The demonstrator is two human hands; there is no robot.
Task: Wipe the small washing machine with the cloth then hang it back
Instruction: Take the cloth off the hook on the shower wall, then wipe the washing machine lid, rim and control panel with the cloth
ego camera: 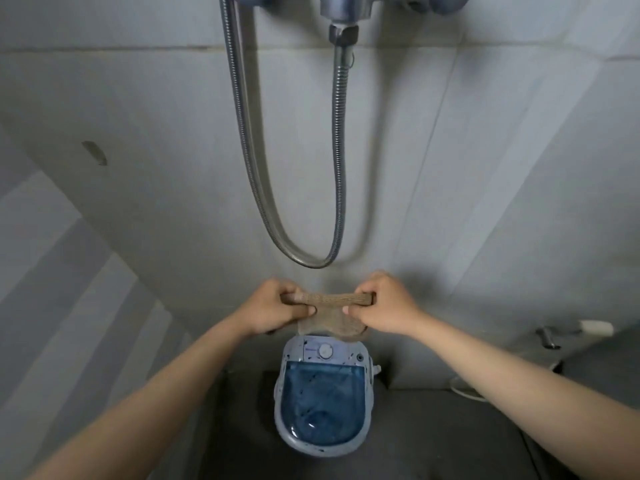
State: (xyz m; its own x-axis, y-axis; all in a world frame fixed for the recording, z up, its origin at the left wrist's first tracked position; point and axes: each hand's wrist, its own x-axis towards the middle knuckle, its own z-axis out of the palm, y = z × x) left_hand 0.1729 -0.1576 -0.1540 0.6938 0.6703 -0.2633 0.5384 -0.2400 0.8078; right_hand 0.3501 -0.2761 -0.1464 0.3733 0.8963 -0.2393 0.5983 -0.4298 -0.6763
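A small washing machine (pixel 323 396) stands on the dark floor below me, pale blue-grey with a clear blue lid and a white dial at its far end. Dark specks dot its top. A beige knitted cloth (pixel 329 308) is stretched level between both hands, high above the machine's far end, with its lower part sagging. My left hand (pixel 277 306) grips the cloth's left end and my right hand (pixel 384 303) grips its right end. The cloth does not touch the machine.
A metal shower hose (pixel 337 161) loops down the grey tiled wall from a mixer fitting (pixel 341 15) at the top, ending just above my hands. A tap with a white handle (pixel 571 332) sticks out at the right. A white hose (pixel 465 389) lies on the floor.
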